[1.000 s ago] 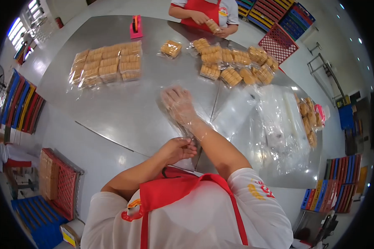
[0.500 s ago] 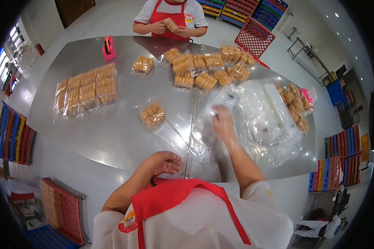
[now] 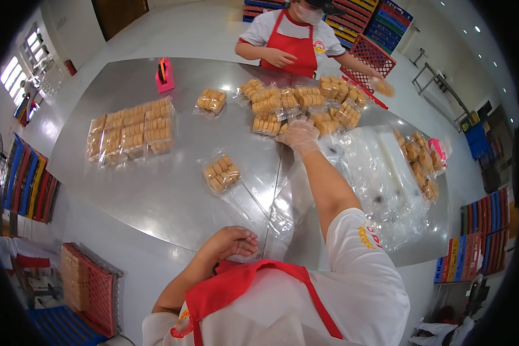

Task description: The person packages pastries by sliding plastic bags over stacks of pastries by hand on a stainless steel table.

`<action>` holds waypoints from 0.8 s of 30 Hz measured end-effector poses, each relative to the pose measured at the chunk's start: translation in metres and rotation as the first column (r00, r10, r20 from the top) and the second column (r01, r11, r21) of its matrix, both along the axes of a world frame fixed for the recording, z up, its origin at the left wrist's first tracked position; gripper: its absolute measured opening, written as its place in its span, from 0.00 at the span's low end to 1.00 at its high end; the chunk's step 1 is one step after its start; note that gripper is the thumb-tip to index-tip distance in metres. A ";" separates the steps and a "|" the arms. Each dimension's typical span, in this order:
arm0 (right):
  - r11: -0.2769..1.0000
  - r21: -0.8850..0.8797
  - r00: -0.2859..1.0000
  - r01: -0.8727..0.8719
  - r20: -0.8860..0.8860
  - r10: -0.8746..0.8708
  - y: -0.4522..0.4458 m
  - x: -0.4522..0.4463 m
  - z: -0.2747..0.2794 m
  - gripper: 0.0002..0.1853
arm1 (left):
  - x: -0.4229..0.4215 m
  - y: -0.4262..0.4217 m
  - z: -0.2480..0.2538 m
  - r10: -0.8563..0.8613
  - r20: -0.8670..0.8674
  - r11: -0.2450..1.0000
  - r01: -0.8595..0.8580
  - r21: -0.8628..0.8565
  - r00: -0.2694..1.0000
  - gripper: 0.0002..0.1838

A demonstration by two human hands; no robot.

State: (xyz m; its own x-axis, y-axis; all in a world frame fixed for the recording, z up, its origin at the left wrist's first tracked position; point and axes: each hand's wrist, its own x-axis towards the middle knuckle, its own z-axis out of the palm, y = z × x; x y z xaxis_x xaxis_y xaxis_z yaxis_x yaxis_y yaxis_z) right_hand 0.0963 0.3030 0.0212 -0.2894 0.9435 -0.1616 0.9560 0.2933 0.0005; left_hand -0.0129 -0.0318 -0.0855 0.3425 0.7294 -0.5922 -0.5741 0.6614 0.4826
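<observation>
My right hand, in a clear plastic glove, reaches across the steel table to the near side of a heap of clear-bagged round biscuits. Its fingers close over one pack of biscuits, which the hand mostly hides. My left hand is held near my apron at the table's front edge, fingers loosely curled and nothing in them. Between the hands and the left side lies a single pack with its bag's loose end stretched toward me. Flat clear plastic bags are piled right of my right forearm.
Bagged biscuits stand in rows at left, near a pink tape dispenser. More loose biscuits lie at the right edge. Across the table, a co-worker in a red apron stretches an arm over a red crate.
My right hand has moved forward from the plastic bags to the heap of packs. My left hand stays near the table edge. The co-worker has stretched an arm out to the side.
</observation>
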 end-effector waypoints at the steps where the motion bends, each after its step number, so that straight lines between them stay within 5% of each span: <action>1: 1.000 0.012 1.000 -0.018 -0.003 0.018 0.000 -0.001 -0.002 0.38 | 0.000 0.001 0.000 -0.003 0.002 1.000 0.003 0.006 1.000 0.14; 6: 0.989 0.081 0.990 -0.124 -0.052 0.128 0.005 0.008 -0.020 0.24 | 0.001 -0.006 0.009 0.013 -0.053 1.000 -0.012 0.026 0.999 0.16; 9: 0.990 0.141 0.898 -0.027 -0.432 0.086 0.011 0.029 -0.028 0.20 | -0.005 -0.014 0.025 -0.121 -0.288 0.992 0.126 -0.003 0.950 0.16; 12: 0.938 -0.328 0.362 -0.112 -0.893 -0.268 -0.014 0.064 -0.006 0.25 | -0.020 -0.027 0.040 -0.208 -0.468 0.961 0.269 0.069 0.859 0.16; 13: 0.880 -0.384 0.099 -0.279 -0.923 -0.372 -0.032 0.072 0.001 0.26 | -0.022 -0.027 0.046 -0.195 -0.494 0.950 0.289 0.120 0.847 0.15; 15: 0.725 -0.322 -0.359 -0.609 -0.703 -0.614 -0.079 0.082 0.011 0.28 | -0.017 -0.022 0.073 -0.105 -0.465 0.964 0.205 0.170 0.879 0.20; 18: 0.636 -0.300 -0.488 -0.711 -0.441 -0.753 -0.156 0.069 0.017 0.33 | 0.008 0.001 0.105 0.316 -0.432 0.864 -0.069 0.498 0.845 0.41; 22: 0.576 -0.373 -0.368 -0.728 -0.496 -0.787 -0.231 0.064 0.029 0.35 | 0.035 0.019 0.129 0.648 -0.162 0.531 -0.289 0.796 0.744 0.40; 24: 0.586 -0.402 -0.303 -0.703 -0.576 -0.759 -0.246 0.070 0.036 0.37 | 0.028 0.012 0.135 0.595 -0.158 0.580 -0.286 0.763 0.788 0.37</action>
